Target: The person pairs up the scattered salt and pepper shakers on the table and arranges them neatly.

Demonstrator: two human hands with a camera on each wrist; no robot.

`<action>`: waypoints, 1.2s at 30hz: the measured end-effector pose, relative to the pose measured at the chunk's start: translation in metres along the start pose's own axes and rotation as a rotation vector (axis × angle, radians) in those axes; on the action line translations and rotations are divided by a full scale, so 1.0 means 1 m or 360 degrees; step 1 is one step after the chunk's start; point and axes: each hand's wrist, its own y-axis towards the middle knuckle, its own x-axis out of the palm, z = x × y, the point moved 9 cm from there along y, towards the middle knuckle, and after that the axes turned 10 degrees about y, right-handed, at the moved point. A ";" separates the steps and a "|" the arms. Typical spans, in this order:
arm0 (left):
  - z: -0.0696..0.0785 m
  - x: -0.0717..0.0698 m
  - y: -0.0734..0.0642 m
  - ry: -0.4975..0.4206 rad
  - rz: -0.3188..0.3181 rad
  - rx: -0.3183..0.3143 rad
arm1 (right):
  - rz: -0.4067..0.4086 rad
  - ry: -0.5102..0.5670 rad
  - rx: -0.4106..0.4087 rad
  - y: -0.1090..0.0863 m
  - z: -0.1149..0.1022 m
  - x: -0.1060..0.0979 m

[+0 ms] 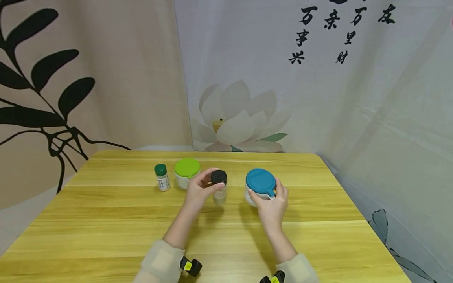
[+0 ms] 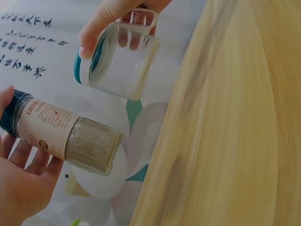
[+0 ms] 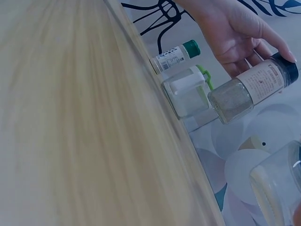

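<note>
My left hand [image 1: 198, 192] grips a glass spice jar [image 1: 220, 190] by its black cap. In the left wrist view the spice jar [image 2: 70, 132] has a pinkish label and brownish powder low inside; its base is above the tabletop. My right hand [image 1: 274, 206] holds a clear storage jar with a blue lid [image 1: 260, 181], fingers and thumb around its upper sides. A pale handle shows on this storage jar [image 2: 124, 61], also raised off the table; a light layer lies at its bottom. The two jars are apart, side by side.
A small green-capped bottle [image 1: 162, 179] with a white label stands on the wooden table [image 1: 106, 228] at the left. Beside it, close behind my left hand, is a clear jar with a lime-green lid [image 1: 187, 168]. A printed cloth backdrop [image 1: 247, 59] hangs behind the table.
</note>
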 end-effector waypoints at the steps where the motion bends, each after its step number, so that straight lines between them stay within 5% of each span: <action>1: 0.000 0.001 0.000 -0.0005 0.0000 0.0003 | 0.0008 0.0000 -0.0002 0.000 0.000 -0.002; 19: -0.004 0.029 0.001 -0.0047 -0.0085 -0.0061 | 0.0123 0.0002 0.0031 0.005 0.006 -0.027; 27: 0.023 0.039 -0.008 -0.0021 -0.0098 -0.0023 | 0.0164 -0.0055 0.0043 0.006 0.010 -0.040; 36: 0.021 0.053 -0.005 -0.0068 -0.0135 -0.0003 | 0.0216 -0.0081 0.0053 0.007 0.011 -0.053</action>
